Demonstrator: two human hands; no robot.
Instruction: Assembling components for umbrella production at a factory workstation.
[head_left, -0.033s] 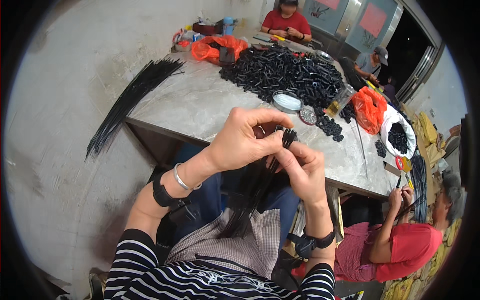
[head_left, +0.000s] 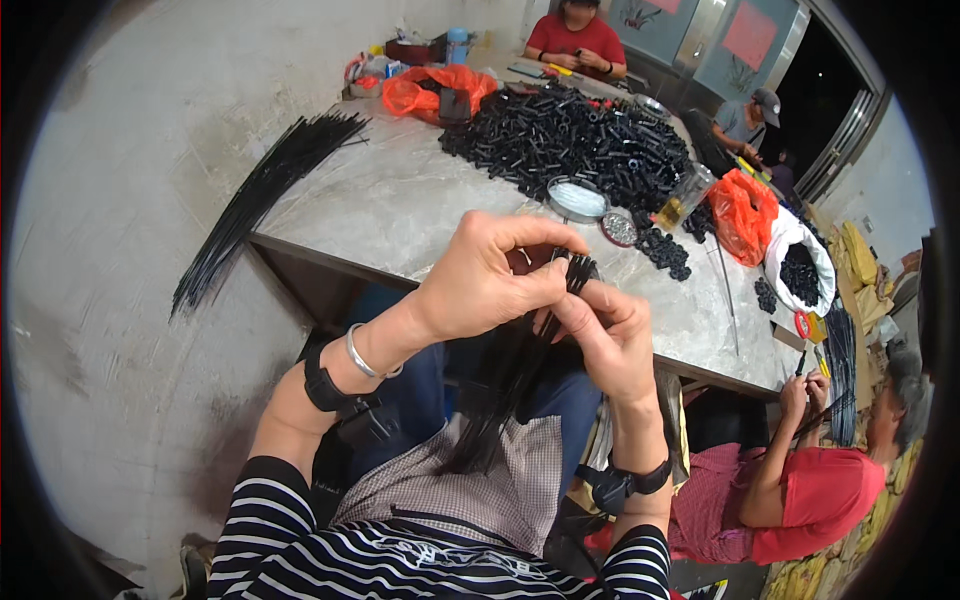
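Note:
A bundle of thin black strands (head_left: 505, 395) hangs between my knees, its lower ends spreading over a checked apron. Near its upper end, my left hand (head_left: 490, 275) pinches the strands between thumb and fingertips. Just below, my right hand (head_left: 612, 335) has closed round the same bundle, thumb on the near side and fingers partly hidden behind it. The strand tips stick up a little between both hands. Whether there is a smaller part at the fingertips I cannot make out.
A stone-patterned table (head_left: 400, 210) bears a heap of short black tubes (head_left: 570, 140), a shallow round dish (head_left: 577, 198), and a tin of small metal bits (head_left: 619, 229). More strands (head_left: 265, 205) overhang its left corner. A co-worker in red (head_left: 810, 500) sits close at right.

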